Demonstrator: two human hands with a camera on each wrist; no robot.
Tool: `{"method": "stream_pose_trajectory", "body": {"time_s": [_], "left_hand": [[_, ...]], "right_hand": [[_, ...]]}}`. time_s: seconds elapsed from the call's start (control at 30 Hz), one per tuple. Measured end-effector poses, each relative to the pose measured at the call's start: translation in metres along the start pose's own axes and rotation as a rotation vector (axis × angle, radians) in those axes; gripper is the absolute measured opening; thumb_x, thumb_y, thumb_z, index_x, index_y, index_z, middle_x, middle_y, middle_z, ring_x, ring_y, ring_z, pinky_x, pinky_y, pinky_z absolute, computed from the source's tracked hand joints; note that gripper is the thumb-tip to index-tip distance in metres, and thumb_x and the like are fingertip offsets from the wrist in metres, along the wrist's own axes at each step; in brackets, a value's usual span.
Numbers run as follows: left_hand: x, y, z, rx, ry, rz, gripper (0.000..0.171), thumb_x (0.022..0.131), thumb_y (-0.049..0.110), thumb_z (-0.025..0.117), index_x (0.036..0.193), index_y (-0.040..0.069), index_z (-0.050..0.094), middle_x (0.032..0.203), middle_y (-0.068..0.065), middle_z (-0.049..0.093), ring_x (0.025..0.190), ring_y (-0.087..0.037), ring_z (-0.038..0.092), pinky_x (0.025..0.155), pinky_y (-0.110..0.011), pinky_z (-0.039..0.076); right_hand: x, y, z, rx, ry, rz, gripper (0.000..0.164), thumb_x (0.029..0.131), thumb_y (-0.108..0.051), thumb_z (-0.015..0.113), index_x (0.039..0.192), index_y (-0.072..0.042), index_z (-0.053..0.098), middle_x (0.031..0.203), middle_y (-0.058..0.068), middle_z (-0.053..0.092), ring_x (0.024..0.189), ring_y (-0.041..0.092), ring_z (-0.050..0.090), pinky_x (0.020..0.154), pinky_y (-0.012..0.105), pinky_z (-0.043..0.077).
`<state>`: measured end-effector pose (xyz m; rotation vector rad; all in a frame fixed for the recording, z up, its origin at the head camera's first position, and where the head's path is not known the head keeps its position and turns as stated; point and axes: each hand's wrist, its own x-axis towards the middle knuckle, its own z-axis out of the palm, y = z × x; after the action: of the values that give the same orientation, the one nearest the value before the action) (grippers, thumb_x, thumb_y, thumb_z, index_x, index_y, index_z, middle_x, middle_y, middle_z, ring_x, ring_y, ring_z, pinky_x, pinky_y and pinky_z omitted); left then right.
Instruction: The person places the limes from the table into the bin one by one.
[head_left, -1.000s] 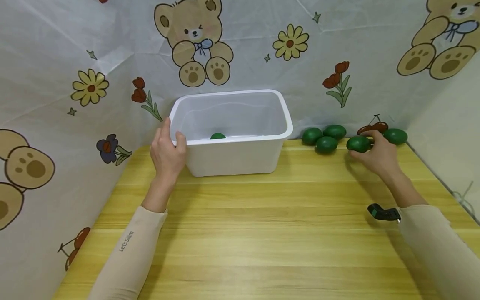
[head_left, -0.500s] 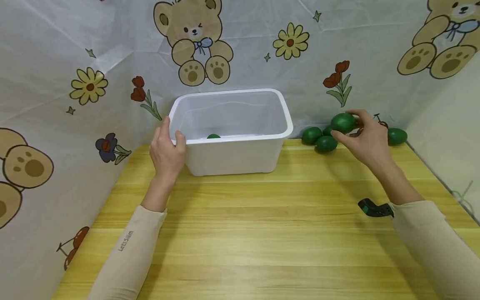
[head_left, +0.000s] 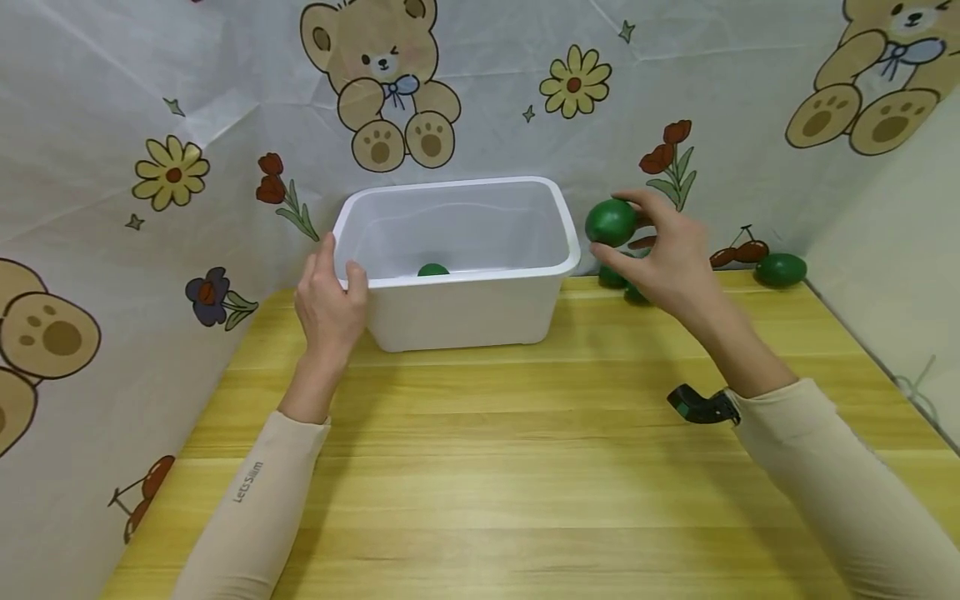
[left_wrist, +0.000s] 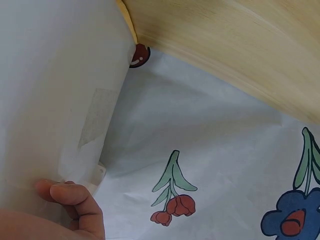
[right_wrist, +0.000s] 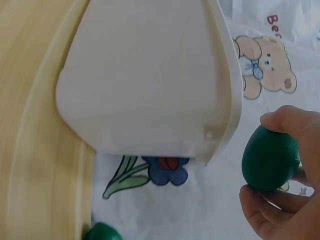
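Note:
A white plastic bin (head_left: 465,315) stands against the back cloth, and one green egg (head_left: 432,270) shows inside it over the front rim. My left hand (head_left: 332,304) grips the bin's left end, thumb at the front corner of the rim. In the left wrist view, bent fingers (left_wrist: 70,192) lie against the bin's wall. Raised just right of the bin, my right hand (head_left: 678,258) pinches another smooth green egg (right_wrist: 270,158) between thumb and fingertips. Below that hand, more green eggs (head_left: 611,278) sit on the table, partly hidden by it.
A single green egg (head_left: 781,270) lies by the table's back right corner. The wooden table (head_left: 480,467) meets a patterned cloth (head_left: 495,142) at the back and left, and a plain pale wall (head_left: 892,275) at the right. A black wrist camera (head_left: 701,406) juts from the right sleeve.
My right hand has lifted a green egg from the table at the right and carried it left and up, close to the bin's right rim. My left hand stays on the bin.

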<state>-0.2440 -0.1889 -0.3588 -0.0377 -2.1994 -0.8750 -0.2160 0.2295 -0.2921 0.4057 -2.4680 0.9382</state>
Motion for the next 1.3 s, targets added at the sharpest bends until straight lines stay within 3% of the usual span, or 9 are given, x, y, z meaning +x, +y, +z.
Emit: {"method": "stream_pose_trajectory", "body": {"time_s": [0.1, 0.2, 0.37, 0.63, 1.03, 1.3], "left_hand": [[0.000, 0.000, 0.000, 0.002, 0.000, 0.005, 0.067, 0.095, 0.036, 0.046, 0.148, -0.003, 0.057, 0.120, -0.033, 0.069, 0.098, -0.049, 0.067, 0.079, -0.062, 0.055], [0.001, 0.001, 0.002, 0.004, -0.004, 0.009, 0.066, 0.095, 0.036, 0.046, 0.148, -0.003, 0.057, 0.120, -0.033, 0.069, 0.097, -0.049, 0.067, 0.079, -0.062, 0.055], [0.000, 0.001, 0.003, 0.004, -0.011, 0.007, 0.066, 0.096, 0.035, 0.045, 0.149, -0.003, 0.056, 0.121, -0.032, 0.069, 0.097, -0.048, 0.068, 0.079, -0.061, 0.056], [-0.002, 0.000, 0.001, 0.009, -0.007, -0.003, 0.066, 0.096, 0.034, 0.046, 0.149, -0.003, 0.056, 0.122, -0.032, 0.068, 0.103, -0.049, 0.068, 0.084, -0.062, 0.056], [-0.002, 0.000, 0.000, -0.003, -0.009, -0.009, 0.065, 0.097, 0.034, 0.046, 0.150, -0.002, 0.055, 0.121, -0.032, 0.068, 0.101, -0.047, 0.068, 0.081, -0.061, 0.055], [-0.001, 0.000, -0.002, 0.000, -0.017, -0.020, 0.065, 0.098, 0.035, 0.046, 0.151, -0.001, 0.054, 0.126, -0.030, 0.068, 0.108, -0.046, 0.068, 0.087, -0.061, 0.056]], "right_hand": [[0.005, -0.009, 0.008, 0.009, -0.008, -0.037, 0.067, 0.089, -0.024, 0.084, 0.149, -0.014, 0.056, 0.132, 0.015, 0.069, 0.117, 0.030, 0.068, 0.085, 0.013, 0.053], [0.008, -0.016, 0.017, 0.030, -0.030, -0.076, 0.065, 0.088, -0.022, 0.085, 0.147, -0.014, 0.058, 0.131, 0.014, 0.070, 0.117, 0.027, 0.068, 0.088, 0.029, 0.059], [0.012, -0.023, 0.029, 0.019, -0.085, -0.119, 0.064, 0.088, -0.026, 0.086, 0.145, -0.014, 0.060, 0.132, 0.010, 0.070, 0.110, 0.025, 0.068, 0.087, 0.037, 0.057], [0.013, -0.029, 0.038, 0.001, -0.158, -0.096, 0.066, 0.089, -0.032, 0.085, 0.146, -0.010, 0.059, 0.131, 0.013, 0.068, 0.112, 0.032, 0.062, 0.094, 0.051, 0.052], [0.005, -0.022, 0.036, 0.018, -0.135, -0.064, 0.043, 0.097, -0.019, 0.075, 0.135, -0.003, 0.065, 0.129, 0.017, 0.067, 0.120, 0.033, 0.060, 0.098, 0.052, 0.056], [-0.002, -0.007, 0.033, 0.043, -0.047, -0.043, 0.039, 0.099, -0.016, 0.072, 0.135, -0.004, 0.065, 0.132, 0.015, 0.069, 0.118, 0.031, 0.065, 0.094, 0.051, 0.059]]}}
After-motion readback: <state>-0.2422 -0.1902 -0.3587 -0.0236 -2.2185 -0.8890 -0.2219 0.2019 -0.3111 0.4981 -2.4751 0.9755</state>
